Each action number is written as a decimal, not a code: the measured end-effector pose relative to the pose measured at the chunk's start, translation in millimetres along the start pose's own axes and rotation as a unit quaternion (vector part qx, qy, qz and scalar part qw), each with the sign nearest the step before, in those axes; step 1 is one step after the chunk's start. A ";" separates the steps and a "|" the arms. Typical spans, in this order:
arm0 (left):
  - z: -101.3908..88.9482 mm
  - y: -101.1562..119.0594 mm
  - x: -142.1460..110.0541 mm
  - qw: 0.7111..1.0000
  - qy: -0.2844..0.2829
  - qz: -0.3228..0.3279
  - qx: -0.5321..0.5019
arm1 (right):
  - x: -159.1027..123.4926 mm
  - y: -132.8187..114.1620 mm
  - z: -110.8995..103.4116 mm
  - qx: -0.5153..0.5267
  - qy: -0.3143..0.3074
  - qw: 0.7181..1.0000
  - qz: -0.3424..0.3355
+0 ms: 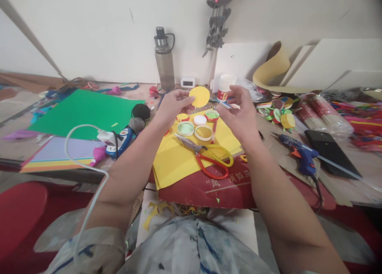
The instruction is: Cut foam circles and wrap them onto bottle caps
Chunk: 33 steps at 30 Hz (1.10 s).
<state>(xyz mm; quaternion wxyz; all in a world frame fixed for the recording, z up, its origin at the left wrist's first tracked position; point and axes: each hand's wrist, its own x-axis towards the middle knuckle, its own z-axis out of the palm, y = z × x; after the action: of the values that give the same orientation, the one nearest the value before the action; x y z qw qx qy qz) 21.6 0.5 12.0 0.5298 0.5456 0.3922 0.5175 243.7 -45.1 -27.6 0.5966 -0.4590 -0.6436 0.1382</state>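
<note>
My left hand (180, 104) pinches the edge of a yellow paper circle (200, 96), held up above the table. To its right hovers my right hand (240, 112), thumb and fingers apart; a slim blue-and-white item (224, 105) shows by its thumb, and no grip on it is visible. Below both hands, shallow round lids lie on yellow sheets (170, 168): a pale green one (185, 128), a yellow-lined one (203, 133) and a smaller green one (211, 115), among others. Scissors (195, 147) with one red and one yellow handle loop lie in front of them.
A green sheet (86, 112) and a power strip (121, 142) with a white cable are at left. A bottle (164, 63) and a paper cup (225, 87) stand behind. At right lie a blue glue gun (304, 154) and a black phone (331, 152).
</note>
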 end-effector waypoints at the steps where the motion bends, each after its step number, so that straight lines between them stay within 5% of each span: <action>1: 2.0 0.8 -1.2 1.000 0.002 -0.003 -0.008 | 1.9 1.5 -2.9 0.007 0.012 1.000 0.002; 7: -2.2 11.7 -2.4 0.998 0.044 -0.019 -0.052 | 10.8 17.2 -15.1 0.008 0.067 0.998 0.011; 13: -18.8 8.1 10.3 0.992 0.098 -0.003 -0.085 | 3.2 9.6 -5.2 -0.037 0.032 0.999 0.018; 18: -27.8 3.5 19.1 0.985 0.134 0.013 -0.109 | -1.7 14.4 3.5 -0.173 -0.045 0.983 -0.030; 24: -23.2 1.6 18.3 0.988 0.118 0.000 -0.102 | -7.3 44.3 13.5 -0.309 -0.160 0.937 -0.035; 33: -17.0 -0.9 13.7 0.992 0.086 -0.023 -0.094 | -2.9 61.3 15.7 -0.328 -0.180 0.927 0.013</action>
<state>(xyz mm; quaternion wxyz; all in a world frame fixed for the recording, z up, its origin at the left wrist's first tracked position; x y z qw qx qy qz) 7.2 16.9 11.6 0.5550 0.4375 0.3981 0.5849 255.4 -8.3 -77.9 0.2845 -0.6047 -0.7439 0.0073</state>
